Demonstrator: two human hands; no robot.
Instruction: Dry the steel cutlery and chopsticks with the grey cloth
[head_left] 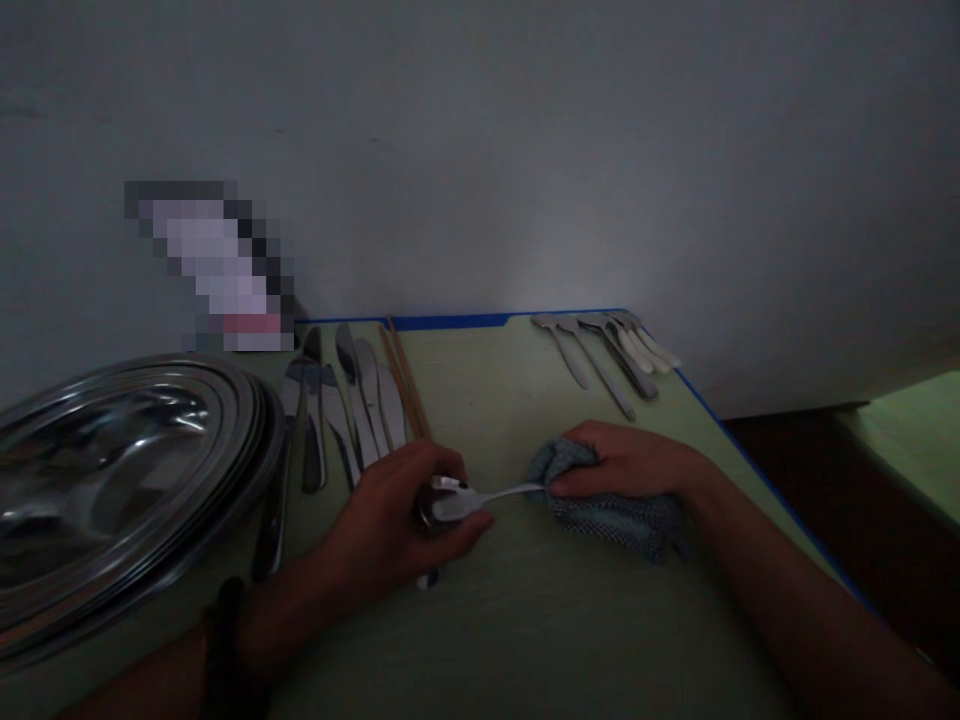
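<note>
Between my two hands a metal spoon [459, 503] lies almost level, its bowl toward the left. My left hand [390, 500] curls around the bowl end; other shiny metal shows within its fingers, too dark to name. Below those fingers a small metal tip [428, 579] peeks out. My right hand [630, 462] is closed on a blue-grey checked cloth [611, 522], which wraps the handle end of the spoon and hides it. A pair of wooden chopsticks [405, 380] lies just beyond my left hand.
Stacked oval metal trays [259, 440] fill the left side. Several table knives [367, 390] lie beside them. At the far right edge are several spoons [589, 365] and white-handled cutlery [637, 350]. A blurred upright object [217, 265] leans on the wall [480, 150] behind the table [480, 380].
</note>
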